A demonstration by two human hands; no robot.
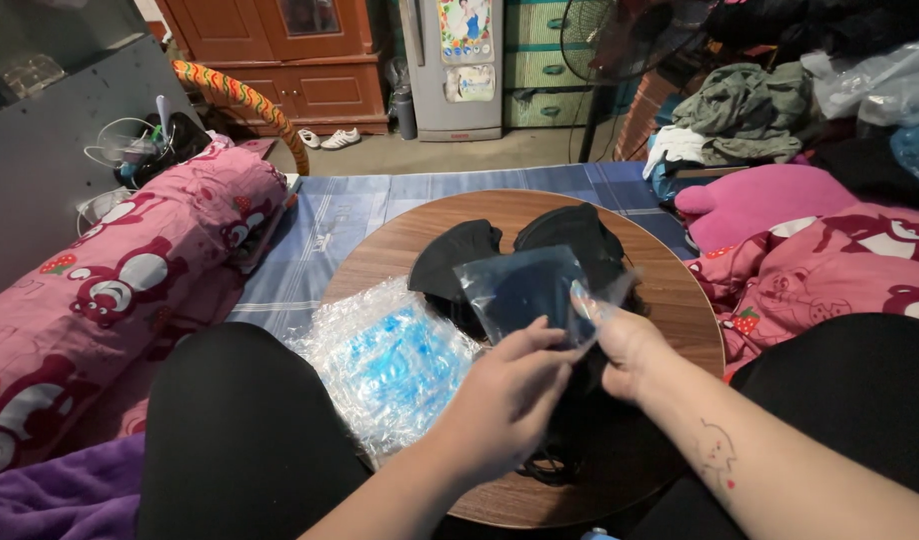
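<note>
Both my hands hold a small clear plastic bag (525,290) with a black face mask inside, raised over a round wooden table (680,290). My left hand (505,395) pinches the bag's lower edge from the left. My right hand (625,345) grips its right corner. Two more black masks lie on the table just behind the bag, one on the left (448,258) and one on the right (578,232). A pile of crinkled clear plastic packets with blue contents (390,360) rests on the table's left edge, beside my left hand.
My knees in black trousers (230,430) flank the table. A pink patterned bolster (120,280) lies at left, pink bedding (830,260) at right. A blue mat (340,210) lies behind the table. Beyond are a wooden cabinet (280,50), a small fridge (460,65), a fan and heaped clothes.
</note>
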